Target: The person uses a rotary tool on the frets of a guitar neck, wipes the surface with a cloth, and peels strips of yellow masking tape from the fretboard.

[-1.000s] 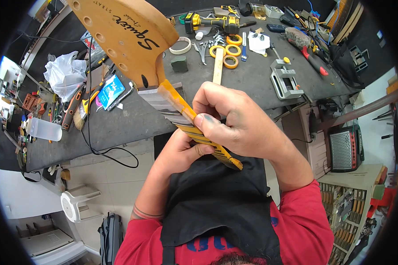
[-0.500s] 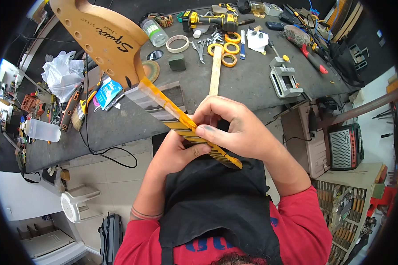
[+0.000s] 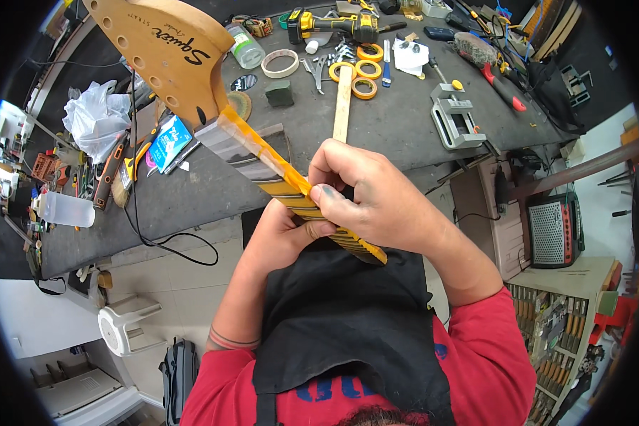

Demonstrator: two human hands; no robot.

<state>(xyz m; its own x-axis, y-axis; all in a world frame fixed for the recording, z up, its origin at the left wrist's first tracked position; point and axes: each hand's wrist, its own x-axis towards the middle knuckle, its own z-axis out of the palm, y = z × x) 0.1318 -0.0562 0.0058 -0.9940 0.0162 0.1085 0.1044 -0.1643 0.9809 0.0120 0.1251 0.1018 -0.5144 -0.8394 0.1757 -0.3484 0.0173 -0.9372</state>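
Note:
A guitar neck slants from the upper left toward my apron, its wooden headstock with a row of tuner holes at the far end. Yellow masking tape runs along the neck's edge, and dark, grey and yellow bands cross the fretboard side. My left hand is wrapped round the neck from below, its thumb lying across the near part. Above it, my right hand pinches the tape at the neck's edge between thumb and forefinger. The right fingertips partly hide the tape there.
Behind the hands, the dark workbench carries a wooden stick, yellow tape rolls, a cordless drill and a small metal vise. A plastic bag and a clear container stand left. A black cable loops over the front edge.
My right thumb and forefinger have closed together on the tape, and the hand has turned slightly. My left hand keeps its hold. The neck and the bench sit slightly higher in view.

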